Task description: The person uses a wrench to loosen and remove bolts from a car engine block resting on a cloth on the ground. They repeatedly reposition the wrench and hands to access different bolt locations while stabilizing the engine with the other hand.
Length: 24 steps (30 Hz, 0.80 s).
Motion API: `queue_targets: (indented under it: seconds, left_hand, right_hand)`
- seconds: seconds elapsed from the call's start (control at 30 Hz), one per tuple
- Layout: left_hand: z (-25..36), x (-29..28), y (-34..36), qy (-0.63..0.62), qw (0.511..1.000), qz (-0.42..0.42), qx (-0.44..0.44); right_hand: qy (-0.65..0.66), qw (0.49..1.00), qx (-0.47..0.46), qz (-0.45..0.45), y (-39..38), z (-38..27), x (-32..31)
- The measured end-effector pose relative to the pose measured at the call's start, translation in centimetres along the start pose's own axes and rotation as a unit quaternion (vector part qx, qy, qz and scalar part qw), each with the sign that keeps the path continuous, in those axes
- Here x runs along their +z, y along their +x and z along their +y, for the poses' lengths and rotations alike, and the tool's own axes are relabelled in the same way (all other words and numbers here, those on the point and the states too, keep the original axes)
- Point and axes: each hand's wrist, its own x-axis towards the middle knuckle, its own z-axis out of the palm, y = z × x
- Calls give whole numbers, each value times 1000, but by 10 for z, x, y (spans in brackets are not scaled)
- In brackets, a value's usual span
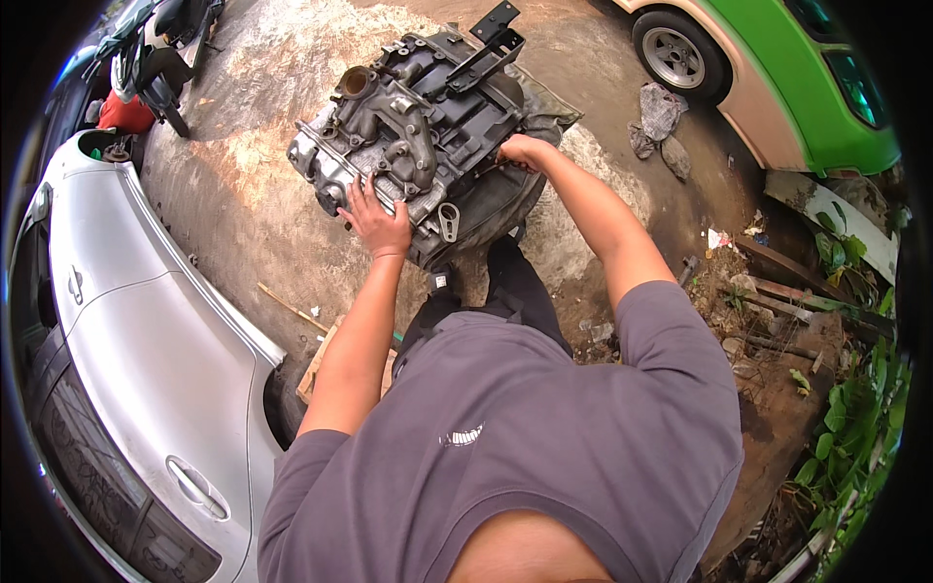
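A greasy metal engine [408, 107] with a pipe manifold and a black bracket sits in front of me on a dark, crumpled base [496, 219]. My left hand [379, 219] rests with spread fingers on the silver near-left part of the engine. A small metal lifting plate [449, 222] with a hole lies just right of it, on the engine's near edge. My right hand [518, 154] has its fingers curled at the engine's right side, around something thin that I cannot make out.
A silver car [146, 321] lines the left, with a scooter [160, 78] behind it. A green van [768, 58] stands at upper right. Crumpled cloth [661, 117] lies by its wheel; wooden scraps [777, 301] and plants [846, 418] lie right, on rough concrete ground [233, 155].
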Motion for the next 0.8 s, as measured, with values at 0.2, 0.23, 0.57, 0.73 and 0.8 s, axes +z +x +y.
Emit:
queue_targets:
  seconds: [0.2,0.23,0.57,0.73,0.8]
  left_hand:
    - [0,0,0,6,1000,2,-5]
    - [1,1,0,7,1000,0,-10]
    - [-2,-1,-2,-5,1000,-2,7]
    - [-4,-1,-1,-21,999,-13,23]
    - [-4,-1,-1,-28,999,-15,29]
  right_hand:
    - [-20,999,-2,-28,4,-15,-8]
    - [-7,1000,6,-28,3,-16,-6]
    - [175,984,26,-32,-21,-16,29]
    - [260,965,13,-13,-42,-5,72]
    - [268,963,-6,13,-47,-2,95]
